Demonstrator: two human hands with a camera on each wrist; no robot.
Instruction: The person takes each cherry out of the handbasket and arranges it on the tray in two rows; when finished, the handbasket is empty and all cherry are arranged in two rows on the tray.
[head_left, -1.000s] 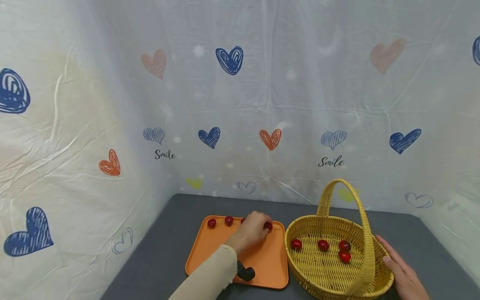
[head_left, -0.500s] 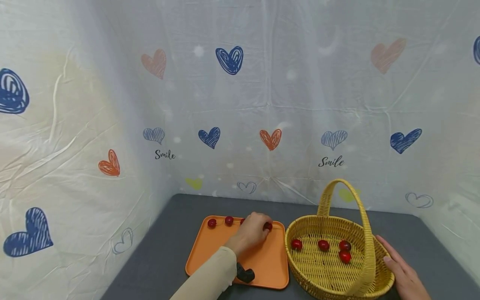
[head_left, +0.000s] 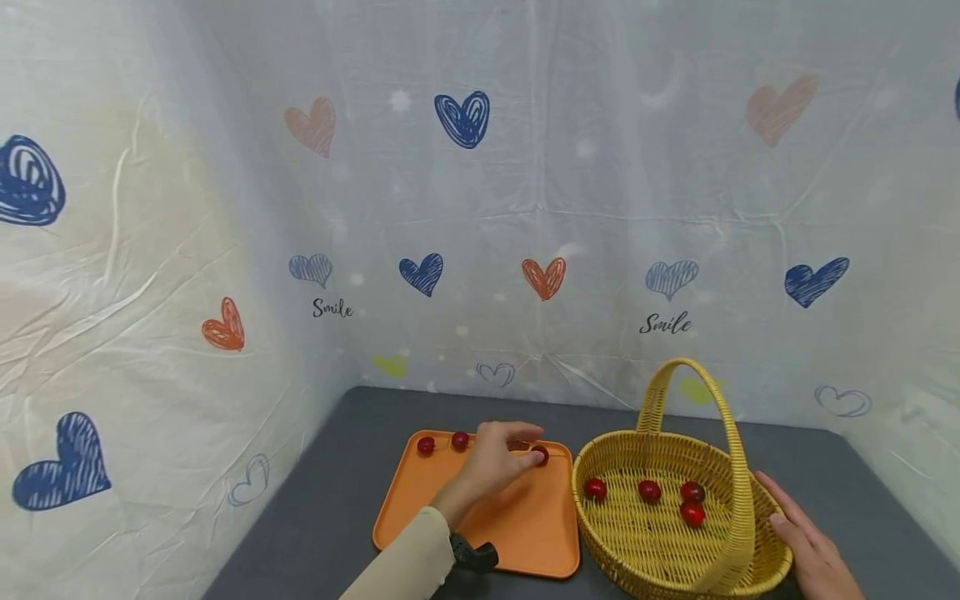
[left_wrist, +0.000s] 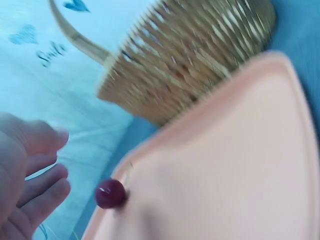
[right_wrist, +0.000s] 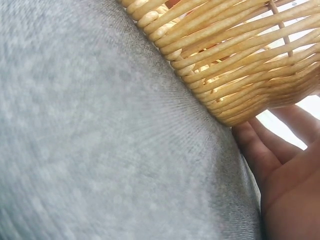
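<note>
Above the back of an orange tray (head_left: pixel 525 533), my left hand (head_left: pixel 489 460) has its thumb and fingers spread apart with nothing between them. A dark red cherry (head_left: pixel 540 455) lies on the tray by the thumb tip; the left wrist view shows this cherry (left_wrist: pixel 110 194) apart from the fingers, its thin stem visible. To the right stands a yellow wicker basket (head_left: pixel 611 542) with a tall handle, and several cherries (head_left: pixel 649 492) lie in it. My right hand (head_left: pixel 813 554) rests against its right side, extended fingers (right_wrist: pixel 260 150) touching the outer wall.
Two more cherries lie near the tray's back left, one of them a red cherry (head_left: pixel 426 447). The basket stands close beside the tray's right edge on a dark grey tabletop (head_left: pixel 315 517). A white curtain (head_left: pixel 480 200) printed with hearts hangs behind.
My left thumb and fingers have parted around the cherry, and the hand has shifted slightly left. The cherry stays on the tray. My right hand and the basket hold their place.
</note>
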